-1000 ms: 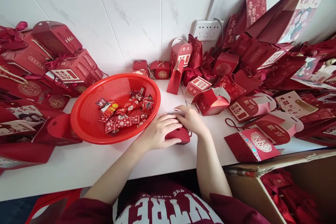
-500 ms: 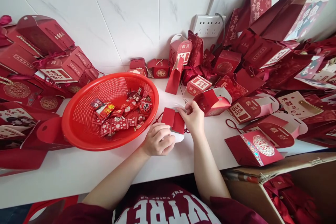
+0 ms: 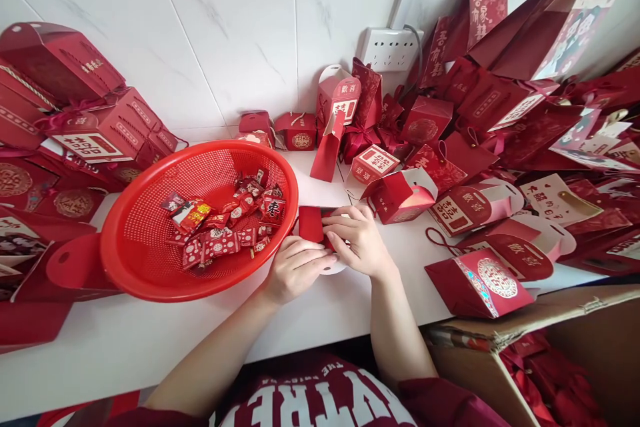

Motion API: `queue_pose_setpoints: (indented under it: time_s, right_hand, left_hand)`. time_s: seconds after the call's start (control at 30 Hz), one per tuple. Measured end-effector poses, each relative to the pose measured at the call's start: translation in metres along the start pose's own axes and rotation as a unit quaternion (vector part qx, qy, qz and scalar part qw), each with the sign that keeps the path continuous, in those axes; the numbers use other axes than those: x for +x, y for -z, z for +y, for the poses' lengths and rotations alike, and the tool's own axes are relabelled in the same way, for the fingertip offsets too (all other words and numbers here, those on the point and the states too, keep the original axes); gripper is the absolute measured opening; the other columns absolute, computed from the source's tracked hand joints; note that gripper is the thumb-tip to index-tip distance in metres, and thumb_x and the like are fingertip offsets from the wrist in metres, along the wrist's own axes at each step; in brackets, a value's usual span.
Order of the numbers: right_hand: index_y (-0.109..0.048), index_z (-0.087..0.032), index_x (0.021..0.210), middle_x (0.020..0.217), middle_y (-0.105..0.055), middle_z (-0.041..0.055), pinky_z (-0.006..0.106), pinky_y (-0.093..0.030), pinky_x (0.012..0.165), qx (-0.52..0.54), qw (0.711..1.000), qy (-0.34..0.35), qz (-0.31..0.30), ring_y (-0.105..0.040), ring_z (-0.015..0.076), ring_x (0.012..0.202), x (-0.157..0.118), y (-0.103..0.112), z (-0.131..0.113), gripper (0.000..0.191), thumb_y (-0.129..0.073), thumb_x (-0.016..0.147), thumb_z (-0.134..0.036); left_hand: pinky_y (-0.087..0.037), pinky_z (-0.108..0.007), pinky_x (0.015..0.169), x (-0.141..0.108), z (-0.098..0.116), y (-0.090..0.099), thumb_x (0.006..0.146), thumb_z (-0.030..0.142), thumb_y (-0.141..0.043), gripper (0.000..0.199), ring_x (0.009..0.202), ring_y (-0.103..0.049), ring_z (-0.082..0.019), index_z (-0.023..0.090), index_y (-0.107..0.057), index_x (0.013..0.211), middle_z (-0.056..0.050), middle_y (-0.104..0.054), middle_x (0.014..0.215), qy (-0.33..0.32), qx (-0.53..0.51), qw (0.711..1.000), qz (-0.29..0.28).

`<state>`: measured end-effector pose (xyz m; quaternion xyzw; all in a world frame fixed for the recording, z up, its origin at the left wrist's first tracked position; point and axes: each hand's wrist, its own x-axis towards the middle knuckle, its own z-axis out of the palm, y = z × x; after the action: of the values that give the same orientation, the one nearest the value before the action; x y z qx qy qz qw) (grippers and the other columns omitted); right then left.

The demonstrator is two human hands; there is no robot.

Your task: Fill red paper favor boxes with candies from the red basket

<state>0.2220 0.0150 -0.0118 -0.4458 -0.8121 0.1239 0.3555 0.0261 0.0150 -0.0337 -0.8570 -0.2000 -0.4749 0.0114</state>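
Both hands have closed in on the small red box since half a second ago: the right hand, which then pinched its right side, now spreads over it, and the left hand has brought its fingertips to the near edge. The red box sits near the middle of the white surface, between its front edge and the tiled wall, just right of the red basket of wrapped candies.

Each hand's fingers appear closed on the card, the left from the near-left side, the right from the right; neither is nearer, as both touch it. One bare panel lies beyond the left fingertips and to the left of the right ones. The box's long axis cannot be told beneath the hands.

What shows is plain, deep-red card, its panel flat and squarish, with a white edge peeking out on the near side. Another red box, its top open, stands just beyond the right hand, toward the surface's far right.
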Motion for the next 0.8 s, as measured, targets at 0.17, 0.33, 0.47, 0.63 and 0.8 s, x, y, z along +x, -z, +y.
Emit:
queue_pose_setpoints:
  time_s: [0.17, 0.33, 0.47, 0.63, 0.8]
  right_hand:
    - [-0.066, -0.032, 0.123, 0.118, -0.072, 0.0011, 0.056, -0.008, 0.124, 0.028, 0.997, 0.025, -0.062, -0.052, 0.0246, 0.132, 0.002, 0.0, -0.002, 0.035, -0.044, 0.098, -0.021]
    - [-0.069, -0.026, 0.116, 0.111, -0.063, 0.0073, 0.053, -0.031, 0.115, 0.032, 0.999, 0.016, -0.022, -0.059, 0.0252, 0.111, 0.002, -0.007, 0.001, 0.03, -0.052, 0.092, -0.027]
    - [-0.069, -0.026, 0.119, 0.114, -0.06, 0.0086, 0.048, -0.043, 0.103, 0.049, 0.998, 0.004, 0.036, -0.057, 0.027, 0.114, 0.0, -0.013, 0.006, 0.03, -0.055, 0.093, -0.031]
    - [-0.066, -0.027, 0.124, 0.118, -0.059, 0.0094, 0.049, -0.047, 0.101, 0.064, 0.991, -0.036, 0.114, -0.057, 0.0278, 0.116, 0.0, -0.015, 0.012, 0.031, -0.056, 0.096, -0.032]
    - [-0.065, -0.026, 0.123, 0.109, -0.059, 0.008, 0.045, -0.052, 0.093, 0.138, 0.967, -0.101, 0.187, -0.06, 0.0252, 0.103, 0.0, -0.013, 0.013, 0.03, -0.058, 0.096, -0.038]
  left_hand:
    - [-0.05, -0.032, 0.083, 0.001, 0.001, 0.003, 0.097, 0.013, -0.057, 0.02, 0.091, -0.073, -0.015, 0.023, -0.073, 0.104, 0.002, -0.08, 0.095, -0.009, -0.004, 1.0, -0.005]
    - [-0.051, -0.036, 0.091, -0.004, 0.003, 0.001, 0.091, 0.014, -0.061, 0.016, 0.098, -0.071, -0.019, 0.023, -0.073, 0.097, -0.001, -0.079, 0.098, -0.016, 0.059, 0.998, -0.029]
    - [-0.049, -0.046, 0.108, -0.009, 0.005, -0.005, 0.09, 0.011, -0.058, 0.024, 0.128, -0.06, -0.028, 0.019, -0.073, 0.107, -0.012, -0.07, 0.127, 0.047, 0.067, 0.995, -0.064]
    - [-0.043, -0.057, 0.117, -0.012, 0.005, -0.009, 0.088, 0.004, -0.056, 0.039, 0.149, -0.034, -0.037, 0.021, -0.069, 0.12, -0.011, -0.039, 0.161, 0.085, 0.05, 0.992, -0.076]
    - [-0.039, -0.061, 0.118, -0.015, 0.002, -0.01, 0.086, 0.0, -0.053, 0.055, 0.153, -0.025, -0.04, 0.021, -0.058, 0.137, -0.012, -0.029, 0.165, 0.087, 0.032, 0.993, -0.076]
